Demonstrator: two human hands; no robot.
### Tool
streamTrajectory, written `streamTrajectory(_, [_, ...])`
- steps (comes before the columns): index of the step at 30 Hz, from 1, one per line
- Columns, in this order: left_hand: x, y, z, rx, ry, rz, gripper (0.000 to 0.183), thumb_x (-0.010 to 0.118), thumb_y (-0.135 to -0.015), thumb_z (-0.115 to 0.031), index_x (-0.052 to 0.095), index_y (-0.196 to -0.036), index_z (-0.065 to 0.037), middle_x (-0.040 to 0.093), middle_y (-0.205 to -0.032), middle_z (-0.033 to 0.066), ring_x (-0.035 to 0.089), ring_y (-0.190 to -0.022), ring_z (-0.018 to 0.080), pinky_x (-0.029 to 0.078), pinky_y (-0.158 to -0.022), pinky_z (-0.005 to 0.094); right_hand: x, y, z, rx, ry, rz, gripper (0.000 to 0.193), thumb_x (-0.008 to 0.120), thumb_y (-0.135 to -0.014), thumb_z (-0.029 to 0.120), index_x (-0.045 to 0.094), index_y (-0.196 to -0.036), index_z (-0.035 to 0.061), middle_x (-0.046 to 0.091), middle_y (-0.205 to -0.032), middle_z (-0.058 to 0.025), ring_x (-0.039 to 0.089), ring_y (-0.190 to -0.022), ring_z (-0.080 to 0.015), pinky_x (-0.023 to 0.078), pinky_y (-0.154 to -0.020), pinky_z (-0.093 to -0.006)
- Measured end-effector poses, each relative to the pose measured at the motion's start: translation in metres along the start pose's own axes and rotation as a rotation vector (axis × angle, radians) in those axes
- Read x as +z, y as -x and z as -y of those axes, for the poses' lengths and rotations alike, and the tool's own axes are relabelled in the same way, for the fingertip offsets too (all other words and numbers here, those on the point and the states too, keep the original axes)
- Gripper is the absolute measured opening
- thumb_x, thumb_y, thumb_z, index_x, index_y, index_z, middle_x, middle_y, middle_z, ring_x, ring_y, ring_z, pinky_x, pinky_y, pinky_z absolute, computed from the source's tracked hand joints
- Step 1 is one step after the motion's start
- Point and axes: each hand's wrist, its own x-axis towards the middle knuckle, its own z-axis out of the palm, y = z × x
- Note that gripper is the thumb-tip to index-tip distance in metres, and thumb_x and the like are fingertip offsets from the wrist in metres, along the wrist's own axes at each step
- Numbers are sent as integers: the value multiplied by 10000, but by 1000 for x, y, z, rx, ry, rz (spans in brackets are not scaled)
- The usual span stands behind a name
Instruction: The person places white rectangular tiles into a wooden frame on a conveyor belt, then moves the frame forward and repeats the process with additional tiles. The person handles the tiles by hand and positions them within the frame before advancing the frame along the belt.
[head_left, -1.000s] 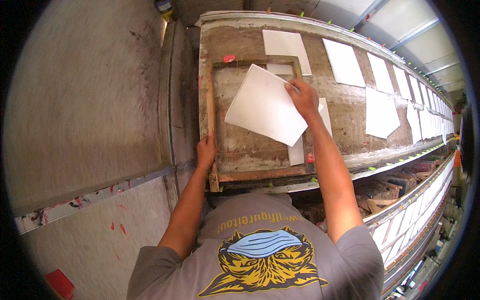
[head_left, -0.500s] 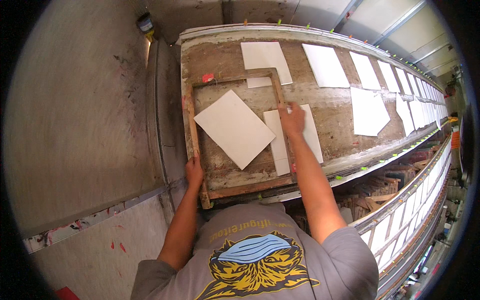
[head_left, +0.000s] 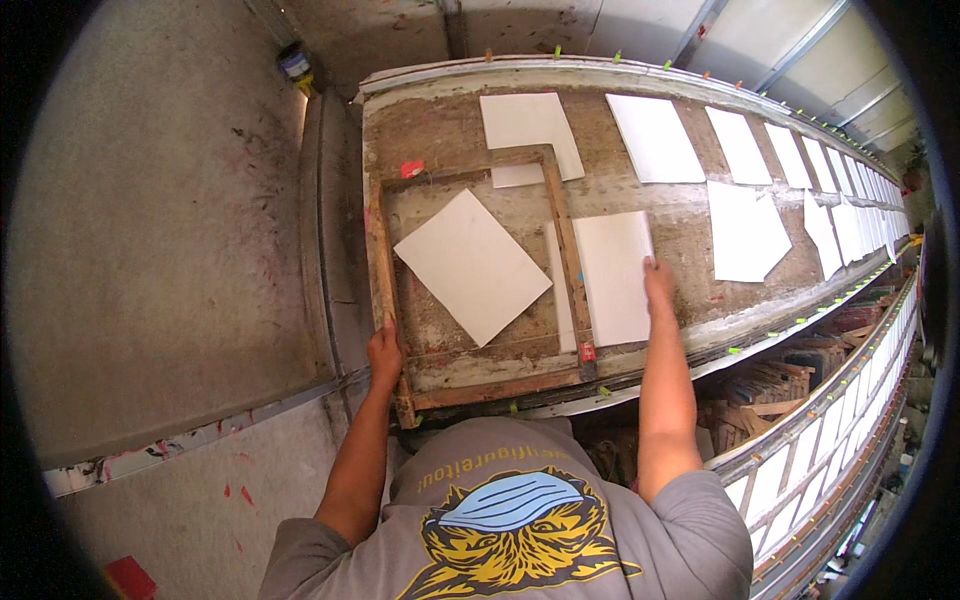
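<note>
A wooden rectangular frame (head_left: 558, 205) lies on the long, stained table. My left hand (head_left: 384, 355) is closed around its left bar near the lower corner. Inside its outline a white sheet (head_left: 474, 268) is turned at an angle. My right hand (head_left: 658, 284) pinches the right edge of another white sheet (head_left: 617, 280), just beyond the right bar of the frame. Part of a pale sheet also shows inside that bar; whether it is the same sheet I cannot tell. The far right corner of the frame overlaps a third white sheet (head_left: 530, 120).
Two rows of white pieces (head_left: 735, 147) run along the table (head_left: 690, 305) to the right. Small green clips (head_left: 735, 350) line its edges. A grey wall panel (head_left: 170, 240) stands at the left. Wooden frames (head_left: 770, 390) are stacked below, beside a second long table (head_left: 800, 440).
My right hand has left the right bar of the frame and moved right to the edge of the white sheet. My left hand stays on the left bar.
</note>
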Motion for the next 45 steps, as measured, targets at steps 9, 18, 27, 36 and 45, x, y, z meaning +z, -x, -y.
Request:
streamTrajectory(9, [-9,10,-32,-90,-57,89,604,444,-1081,-523,535,-772,-12,411,-607,77,469,-583,202,366,-568,435,-110,-30,17,194,293,-562,444,618,-993,415,615,-1266,65,651,-1232,-213,622,-1131,-387,476,-972,-535])
streamTrajectory(18, [4,5,1,-50,-182,-10,674,415,-1071,-558,599,-796,29,529,-638,148,539,-610,319,414,-609,485,30,149,179,-575,244,299,752,787,-807,561,608,-1268,-5,597,-1286,-254,583,-1192,-438,507,-957,-514])
streamTrajectory(27, [6,15,-19,47,-237,-168,581,528,-1030,-516,727,-932,22,665,-797,211,646,-772,394,487,-724,493,53,184,206,-496,574,351,894,818,-744,622,545,-1296,-25,583,-1310,-225,568,-1206,-417,503,-956,-540])
streamTrajectory(36, [-6,37,24,170,-87,95,556,612,-1025,-388,524,-1406,8,510,-1274,231,523,-1201,378,438,-1016,432,63,133,182,-261,-132,598,542,783,-871,374,568,-1178,-18,675,-1125,-253,669,-1032,-388,511,-935,-510])
streamTrajectory(45, [-17,49,9,168,-103,201,662,649,-1015,-335,396,-1535,-11,434,-1331,203,512,-1236,337,440,-1044,415,49,81,140,-171,-463,466,281,630,-1013,305,692,-1018,32,663,-928,-22,571,-844,-120,456,-792,-298])
